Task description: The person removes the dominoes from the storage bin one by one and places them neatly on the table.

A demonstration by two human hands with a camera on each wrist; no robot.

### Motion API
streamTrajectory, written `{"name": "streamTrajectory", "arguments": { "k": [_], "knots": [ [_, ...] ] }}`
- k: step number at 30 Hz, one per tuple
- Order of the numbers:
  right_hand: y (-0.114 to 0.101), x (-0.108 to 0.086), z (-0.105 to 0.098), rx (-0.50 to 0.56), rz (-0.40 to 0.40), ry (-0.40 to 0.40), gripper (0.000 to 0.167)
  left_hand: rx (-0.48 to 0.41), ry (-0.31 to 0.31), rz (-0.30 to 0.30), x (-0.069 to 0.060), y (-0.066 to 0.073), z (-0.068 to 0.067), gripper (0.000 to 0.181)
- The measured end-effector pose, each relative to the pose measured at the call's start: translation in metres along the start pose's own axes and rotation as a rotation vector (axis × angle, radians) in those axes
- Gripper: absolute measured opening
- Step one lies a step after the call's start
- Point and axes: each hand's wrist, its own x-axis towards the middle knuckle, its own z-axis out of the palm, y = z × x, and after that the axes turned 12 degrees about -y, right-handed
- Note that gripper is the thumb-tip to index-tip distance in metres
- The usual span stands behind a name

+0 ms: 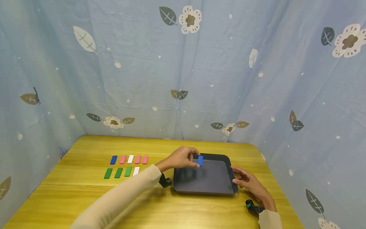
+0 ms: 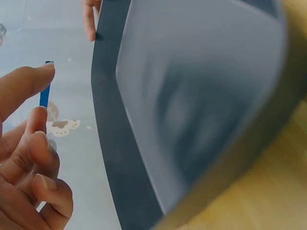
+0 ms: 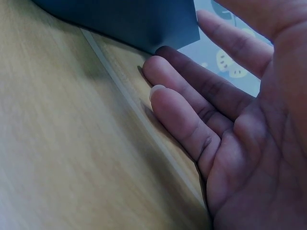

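Observation:
Over the dark grey tray (image 1: pixel 213 178), near its back edge, my left hand (image 1: pixel 181 158) pinches a small blue block (image 1: pixel 200 161) between thumb and forefinger. The left wrist view shows this blue block (image 2: pixel 44 96) edge-on, its ends at the thumb and a fingertip, with the other fingers curled below. At the tray's right side is my right hand (image 1: pixel 253 186), its fingers loosely extended against the outer wall. Seen from the right wrist, several fingers of that right hand (image 3: pixel 230 115) lie by the tray wall (image 3: pixel 129 24), low over the tabletop.
Two rows of small flat blocks lie left of the tray: a blue block (image 1: pixel 113 159), pink and white ones behind, green blocks (image 1: pixel 118 172) and a white block (image 1: pixel 136 170) in front. The yellow wood-grain table (image 1: pixel 143 206) meets a patterned blue curtain (image 1: pixel 148 79).

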Motion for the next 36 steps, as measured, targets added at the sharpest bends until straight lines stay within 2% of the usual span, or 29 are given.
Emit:
{"name": "streamTrajectory", "arguments": {
  "k": [9,18,23,36],
  "knots": [
    [0.002,0.0,-0.001,-0.005,-0.01,-0.003,0.063,-0.013,0.013,0.013,-0.025,-0.015,-0.003,0.042],
    [0.002,0.0,-0.001,-0.005,-0.012,0.015,0.063,-0.028,0.043,-0.05,-0.047,-0.029,-0.008,0.041],
    [0.002,0.001,0.001,-0.015,-0.01,0.012,0.063,-0.039,0.063,-0.057,-0.064,-0.036,-0.009,0.041],
    [0.001,0.001,0.001,-0.023,-0.012,0.014,0.062,-0.059,0.082,-0.138,-0.11,-0.061,-0.009,0.042]
  ]
}}
